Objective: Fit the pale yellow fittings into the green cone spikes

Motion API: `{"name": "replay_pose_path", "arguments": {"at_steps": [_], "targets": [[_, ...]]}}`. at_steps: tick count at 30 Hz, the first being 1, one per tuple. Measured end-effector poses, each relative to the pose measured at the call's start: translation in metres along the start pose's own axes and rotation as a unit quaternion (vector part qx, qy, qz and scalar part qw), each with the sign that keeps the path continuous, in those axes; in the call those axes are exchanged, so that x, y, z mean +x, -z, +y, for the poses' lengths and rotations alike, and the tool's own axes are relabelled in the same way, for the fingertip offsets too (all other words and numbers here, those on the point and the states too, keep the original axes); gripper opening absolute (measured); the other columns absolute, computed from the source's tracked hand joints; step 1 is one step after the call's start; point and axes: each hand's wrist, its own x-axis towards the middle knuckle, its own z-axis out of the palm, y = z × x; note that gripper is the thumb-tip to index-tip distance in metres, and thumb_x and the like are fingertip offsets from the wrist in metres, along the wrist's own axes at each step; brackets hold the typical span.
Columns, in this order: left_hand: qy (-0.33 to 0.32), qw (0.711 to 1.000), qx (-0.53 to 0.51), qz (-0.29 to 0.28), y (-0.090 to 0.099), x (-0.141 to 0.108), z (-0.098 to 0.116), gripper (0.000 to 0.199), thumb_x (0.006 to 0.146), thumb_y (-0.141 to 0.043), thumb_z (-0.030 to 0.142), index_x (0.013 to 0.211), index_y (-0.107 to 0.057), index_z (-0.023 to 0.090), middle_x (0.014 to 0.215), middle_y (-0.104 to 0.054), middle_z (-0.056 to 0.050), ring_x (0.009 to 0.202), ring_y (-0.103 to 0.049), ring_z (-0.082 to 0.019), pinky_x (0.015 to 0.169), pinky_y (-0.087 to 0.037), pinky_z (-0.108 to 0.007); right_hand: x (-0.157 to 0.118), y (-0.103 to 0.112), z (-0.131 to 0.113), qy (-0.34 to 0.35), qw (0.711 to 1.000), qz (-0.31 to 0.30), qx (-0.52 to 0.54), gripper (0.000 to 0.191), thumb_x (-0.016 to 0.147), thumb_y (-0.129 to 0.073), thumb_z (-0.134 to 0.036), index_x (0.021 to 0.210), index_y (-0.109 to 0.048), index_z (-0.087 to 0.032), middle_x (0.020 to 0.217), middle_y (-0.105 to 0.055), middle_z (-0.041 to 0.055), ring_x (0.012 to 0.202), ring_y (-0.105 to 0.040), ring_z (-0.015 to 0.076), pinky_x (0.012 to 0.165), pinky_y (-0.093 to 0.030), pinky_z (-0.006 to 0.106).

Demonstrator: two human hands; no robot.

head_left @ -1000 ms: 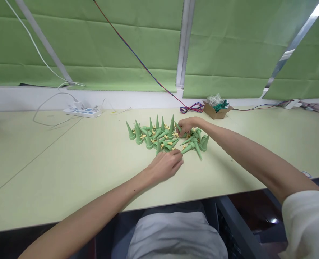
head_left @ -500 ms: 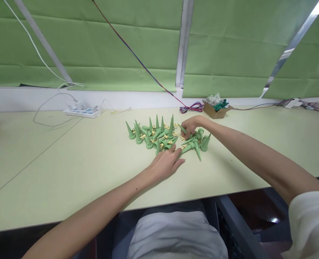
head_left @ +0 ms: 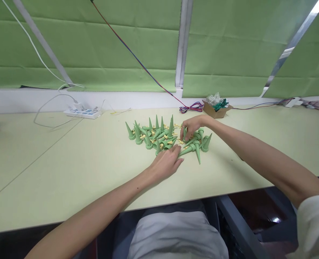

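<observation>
Green plastic cone-shaped spikes (head_left: 171,129) and small yellow pieces (head_left: 180,141) lie in a pile at the middle of the table. Several spikes stand upright at the left and back; others lie on their sides. My right hand (head_left: 192,126) reaches in from the right, its fingers closed round one upright green spike (head_left: 185,133). At the pile's near edge rests my left hand (head_left: 166,162), fingers stretched out and thumb apart. Its fingertips are by the lying spikes, partly hiding them. A spike (head_left: 197,153) points towards me on the right.
A small cardboard box (head_left: 216,112) with clear plastic and green material stands behind my right hand. Next to it lies a coiled red and blue cable (head_left: 192,107). A white power strip (head_left: 84,112) with cords sits at the back left of the pale table (head_left: 68,172).
The spike in my right hand has gone from tilted to upright. The spike pointing towards me has shifted slightly nearer. My left hand has barely moved.
</observation>
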Motion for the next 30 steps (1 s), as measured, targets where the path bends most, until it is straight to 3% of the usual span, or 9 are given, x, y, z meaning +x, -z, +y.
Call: {"name": "replay_pose_path", "arguments": {"at_steps": [8,13,20,26,30], "targets": [[-0.023,1.0,-0.017,0.006,0.001,-0.001,0.0,0.023,0.1,-0.043,0.029,0.119,-0.05,0.02,0.122,-0.066,-0.008,0.087,-0.069,-0.025,0.064,-0.048,-0.034,-0.017,0.011,0.006,0.025,0.997,0.067,-0.032,0.051,0.068,-0.078,-0.05,0.108,-0.08,-0.019,0.092,-0.079,0.0055,0.087,-0.069,0.023,0.075,-0.049,0.028],[-0.022,0.999,-0.025,0.004,0.001,-0.001,0.001,0.025,0.099,-0.043,0.029,0.121,-0.051,0.02,0.123,-0.066,-0.007,0.088,-0.069,-0.024,0.065,-0.049,-0.034,-0.017,0.016,0.013,0.023,0.984,0.178,-0.022,0.048,0.072,-0.075,-0.049,0.109,-0.08,-0.019,0.092,-0.079,0.0068,0.088,-0.069,0.0241,0.073,-0.05,0.028],[-0.027,0.999,-0.031,0.001,0.0,0.0,0.005,0.026,0.099,-0.043,0.029,0.121,-0.052,0.02,0.126,-0.065,-0.008,0.094,-0.069,-0.025,0.071,-0.052,-0.035,-0.002,0.007,0.009,-0.011,0.978,0.184,-0.096,0.039,0.073,-0.075,-0.034,0.11,-0.08,-0.021,0.094,-0.079,0.0051,0.089,-0.071,0.0241,0.074,-0.05,0.027],[-0.025,0.999,-0.039,-0.004,0.001,0.0,0.008,0.025,0.099,-0.042,0.029,0.119,-0.054,0.02,0.121,-0.065,-0.008,0.091,-0.069,-0.025,0.069,-0.052,-0.035,0.006,0.009,0.003,0.035,0.968,0.223,-0.111,0.035,0.072,-0.078,-0.026,0.106,-0.081,-0.02,0.108,-0.078,0.0078,0.096,-0.071,0.0271,0.083,-0.049,0.03],[-0.023,0.999,-0.043,-0.013,0.001,0.0,0.008,0.025,0.099,-0.042,0.03,0.12,-0.053,0.02,0.122,-0.065,-0.009,0.092,-0.069,-0.025,0.07,-0.052,-0.034,0.009,0.007,-0.004,0.025,0.964,0.253,-0.08,0.029,0.076,-0.074,-0.025,0.101,-0.081,-0.014,0.089,-0.079,0.0088,0.087,-0.073,0.0258,0.079,-0.052,0.028]]}}
